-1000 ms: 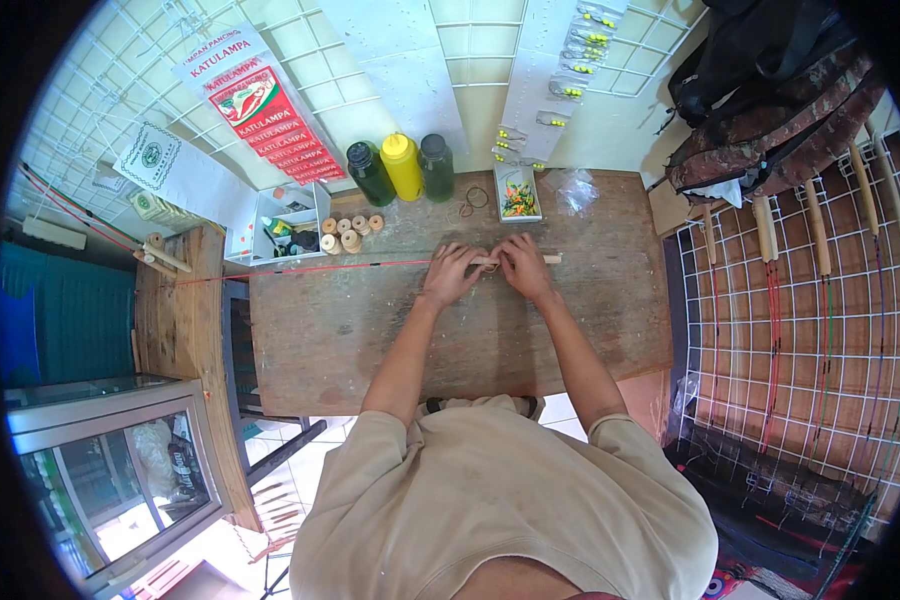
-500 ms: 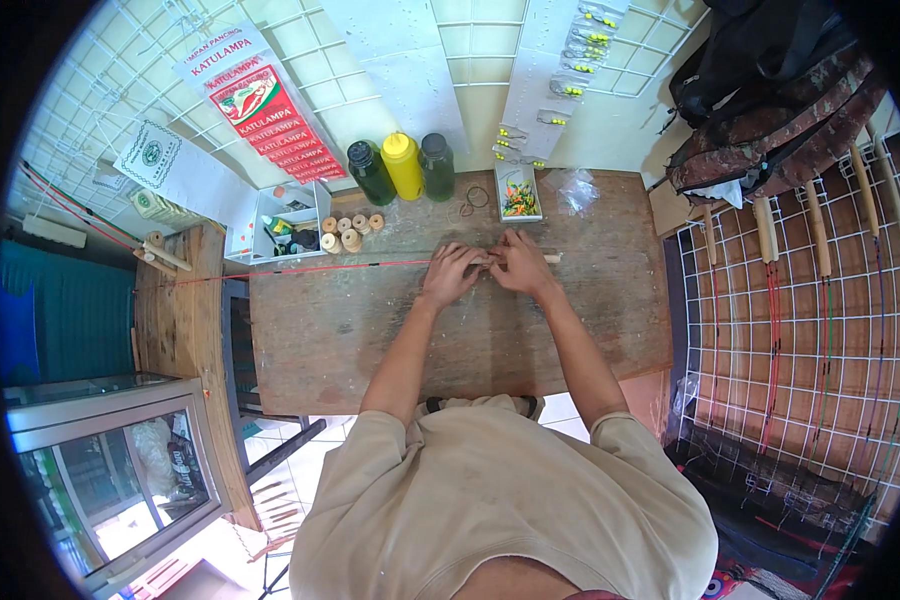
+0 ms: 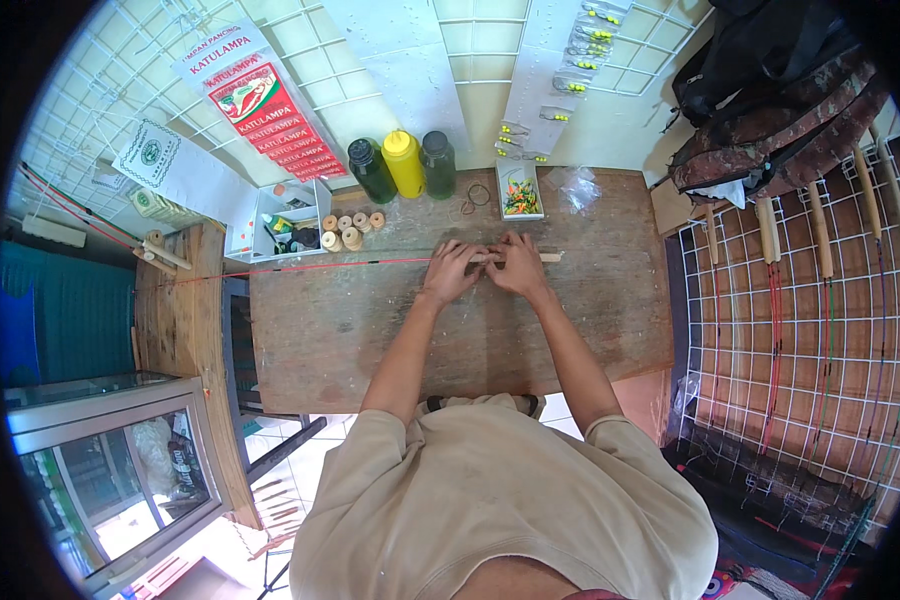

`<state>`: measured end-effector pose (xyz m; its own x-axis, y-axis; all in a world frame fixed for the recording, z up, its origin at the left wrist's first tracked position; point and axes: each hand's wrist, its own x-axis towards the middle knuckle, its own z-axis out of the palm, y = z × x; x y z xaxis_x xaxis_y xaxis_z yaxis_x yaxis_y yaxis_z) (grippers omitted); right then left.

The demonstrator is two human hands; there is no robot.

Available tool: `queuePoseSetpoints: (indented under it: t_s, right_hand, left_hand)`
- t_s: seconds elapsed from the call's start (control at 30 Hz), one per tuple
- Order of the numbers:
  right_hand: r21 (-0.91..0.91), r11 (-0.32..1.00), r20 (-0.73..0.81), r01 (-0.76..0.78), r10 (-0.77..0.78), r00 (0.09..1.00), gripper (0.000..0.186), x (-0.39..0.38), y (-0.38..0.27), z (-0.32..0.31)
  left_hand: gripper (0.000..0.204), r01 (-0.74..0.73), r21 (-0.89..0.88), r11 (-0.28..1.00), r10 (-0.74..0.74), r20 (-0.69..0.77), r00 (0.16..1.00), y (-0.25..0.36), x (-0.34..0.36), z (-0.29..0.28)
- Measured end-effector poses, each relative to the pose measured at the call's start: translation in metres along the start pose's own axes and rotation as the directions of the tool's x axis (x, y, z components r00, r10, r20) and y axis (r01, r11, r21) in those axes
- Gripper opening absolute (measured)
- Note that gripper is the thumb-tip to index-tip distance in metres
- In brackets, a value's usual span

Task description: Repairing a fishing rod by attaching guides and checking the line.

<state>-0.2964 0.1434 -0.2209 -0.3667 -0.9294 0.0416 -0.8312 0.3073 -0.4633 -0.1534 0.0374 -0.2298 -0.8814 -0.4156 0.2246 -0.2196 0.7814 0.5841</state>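
Observation:
A slim fishing rod (image 3: 370,263) with a red shaft and a pale wooden handle (image 3: 550,257) lies crosswise above the table. My left hand (image 3: 452,268) is closed around it where the red shaft meets the handle. Close beside it, my right hand (image 3: 517,266) grips the handle, thumb and fingers bent over it. The fingertips of both hands nearly meet, and whatever small thing may be between them is hidden. The handle's end sticks out to the right of my right hand, while the shaft runs far left past the table's edge.
Behind my hands stand a white box of small colourful pieces (image 3: 520,193), a yellow squeeze bottle (image 3: 403,163) and two dark bottles. Wooden spools (image 3: 351,238) sit beside a white tray (image 3: 260,225) at left. More rods hang on the right-hand grid (image 3: 770,320).
My fingers have shifted slightly on the handle. Both hands stay in nearly the same place, and the rod lies as before.

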Motion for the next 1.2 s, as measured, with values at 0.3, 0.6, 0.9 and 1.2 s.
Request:
queuePoseSetpoints:
  t_s: [0.3, 0.6, 0.9, 1.2]
  right_hand:
    - [-0.008, 1.000, -0.009, 0.026, -0.026, 1.000, 0.031, 0.001, -0.001, -0.001]
    - [-0.050, 0.996, -0.001, -0.073, 0.073, 0.997, 0.032, -0.002, -0.003, 0.006]
    - [0.138, 0.990, -0.131, 0.042, -0.024, 0.991, 0.030, -0.008, 0.005, 0.010]
    - [0.365, 0.915, -0.187, 0.173, -0.110, 0.976, 0.026, -0.005, 0.012, 0.016]
  left_hand:
    - [0.037, 0.046, 0.107, 0.993, -0.052, 0.055, 0.997, -0.002, 0.001, 0.003]
    - [0.037, 0.084, 0.115, 0.990, -0.092, 0.063, 0.994, 0.000, 0.005, 0.005]
    - [0.036, 0.170, 0.164, 0.972, -0.193, 0.131, 0.972, 0.008, 0.010, -0.002]
    - [0.038, 0.104, 0.202, 0.974, -0.142, 0.181, 0.973, -0.003, 0.012, -0.004]
